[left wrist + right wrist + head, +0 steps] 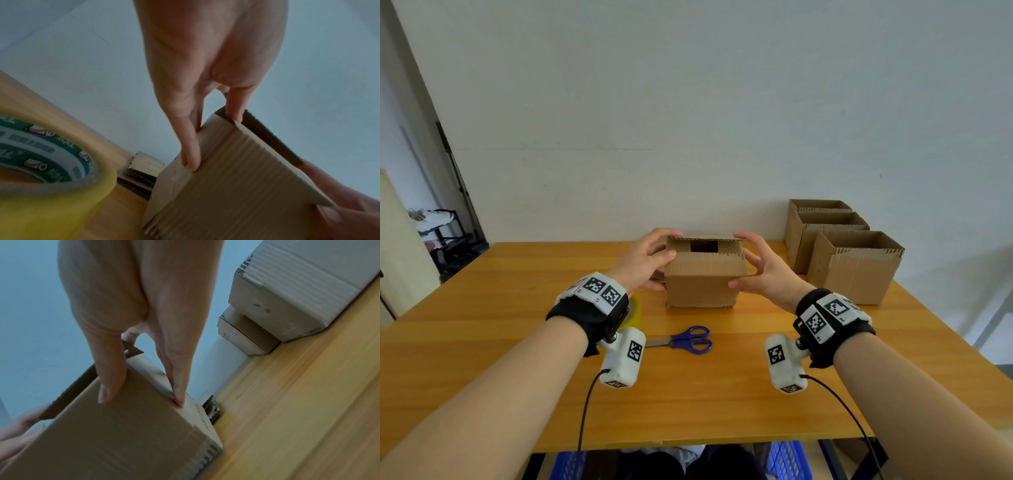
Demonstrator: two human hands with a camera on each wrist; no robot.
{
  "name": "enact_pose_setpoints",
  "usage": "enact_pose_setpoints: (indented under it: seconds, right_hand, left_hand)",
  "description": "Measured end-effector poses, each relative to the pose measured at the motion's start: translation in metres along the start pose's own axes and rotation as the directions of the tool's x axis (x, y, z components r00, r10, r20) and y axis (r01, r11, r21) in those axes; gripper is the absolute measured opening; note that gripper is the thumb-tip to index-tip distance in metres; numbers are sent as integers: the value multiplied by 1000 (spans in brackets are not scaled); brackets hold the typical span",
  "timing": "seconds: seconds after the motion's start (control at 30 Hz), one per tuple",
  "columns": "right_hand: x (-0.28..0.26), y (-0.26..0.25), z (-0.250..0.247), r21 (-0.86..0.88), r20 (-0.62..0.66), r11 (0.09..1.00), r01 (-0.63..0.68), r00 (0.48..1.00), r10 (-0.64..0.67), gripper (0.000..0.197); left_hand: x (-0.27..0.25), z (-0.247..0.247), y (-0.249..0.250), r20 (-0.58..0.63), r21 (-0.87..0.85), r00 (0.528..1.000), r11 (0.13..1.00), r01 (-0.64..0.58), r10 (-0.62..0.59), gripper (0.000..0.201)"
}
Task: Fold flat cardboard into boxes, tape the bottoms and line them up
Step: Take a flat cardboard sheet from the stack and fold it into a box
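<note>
Head view shows three boxes (854,265) standing in a row at the far right of the table (517,359), open and done, I think. A fourth box (703,274) sits in the middle. The left hand (643,262) and right hand (767,270) hold its two sides, fingers curled onto the top flaps. The flaps are partly folded, with a dark gap in between. So taping and lining up are left. The tape (47,170) lies by the left wrist, and scissors (688,340) lie near. The left arm hides most of the tape in the head view. I cannot see under the box, and the wrist views are dim.
</note>
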State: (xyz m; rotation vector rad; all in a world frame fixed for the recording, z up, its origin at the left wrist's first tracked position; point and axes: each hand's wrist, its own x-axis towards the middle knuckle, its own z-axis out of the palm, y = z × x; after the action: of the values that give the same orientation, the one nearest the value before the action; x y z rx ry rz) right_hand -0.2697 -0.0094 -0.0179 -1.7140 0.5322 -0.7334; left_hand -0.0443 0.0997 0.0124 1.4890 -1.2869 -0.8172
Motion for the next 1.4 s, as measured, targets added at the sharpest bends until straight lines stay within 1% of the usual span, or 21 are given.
enact_pose_setpoints:
  seconds: [0.1, 0.27, 0.4, 0.5, 0.6, 0.73, 0.77, 0.83, 0.9, 0.97, 1.03, 1.07, 1.1, 1.17, 1.27, 1.4]
  right_hand:
    - [-2, -1, 1, -25, -25, 999, -25, 999, 24, 65]
    - [-1, -1, 7, -95, -63, 995, -37, 998, 31, 52]
    - [4, -3, 12, -231, -123, 973, -24, 992, -5, 54]
    - [8, -5, 14, -377, -165, 926, -11, 985, -56, 59]
    - [11, -10, 15, -396, -171, 918, -30, 984, -42, 58]
    - [11, -14, 17, -410, -134, 910, -60, 991, 5, 57]
    - [13, -14, 18, -452, -135, 889, -65, 991, 4, 58]
    - [15, -14, 20, -602, -140, 796, -64, 990, -27, 62]
    - [15, -17, 23, -755, -119, 656, -29, 989, -93, 62]
    - [16, -19, 30, -876, -46, 481, 40, 985, -164, 59]
    - [17, -20, 40, -934, 48, 339, 110, 981, -186, 57]
    - [18, -22, 46, -945, 83, 298, 136, 979, -184, 56]
    - [19, -22, 51, -950, 105, 273, 152, 978, -179, 56]
    - [21, -22, 58, -950, 124, 263, 167, 977, -171, 55]
    - [22, -21, 60, -943, 117, 290, 162, 979, -168, 55]
    - [20, -22, 60, -935, 103, 319, 154, 980, -171, 52]
  left_hand:
    - [0, 1, 2, -15, 9, 1000, 1000, 15, -15, 26]
    - [1, 2, 1, -61, 2, 996, 998, 63, -62, 25]
    - [1, 3, 3, -88, 17, 993, 997, 81, -80, 25]
    - [3, 7, 5, -102, 57, 992, 995, 80, -74, 28]
    - [5, 8, 8, -120, 91, 991, 993, 74, -63, 29]
    - [7, 4, 7, -126, 106, 988, 989, 99, -85, 27]
    - [8, 4, 6, -125, 108, 988, 989, 102, -89, 27]
    - [9, 3, 4, -132, 108, 987, 989, 104, -89, 27]
    - [10, 4, 3, -135, 118, 987, 988, 103, -87, 28]
    - [11, 3, 2, -133, 125, 987, 987, 103, -86, 28]
    - [12, 2, 2, -133, 123, 987, 987, 104, -88, 29]
    - [13, 2, 1, -131, 123, 987, 987, 107, -91, 29]
    - [13, 2, 1, -131, 124, 987, 986, 109, -93, 29]
    - [13, 2, 0, -135, 140, 987, 984, 107, -88, 29]
    - [14, 2, 1, -122, 174, 989, 980, 100, -79, 31]
    - [11, -9, -6, -71, 210, 995, 974, 85, -72, 41]
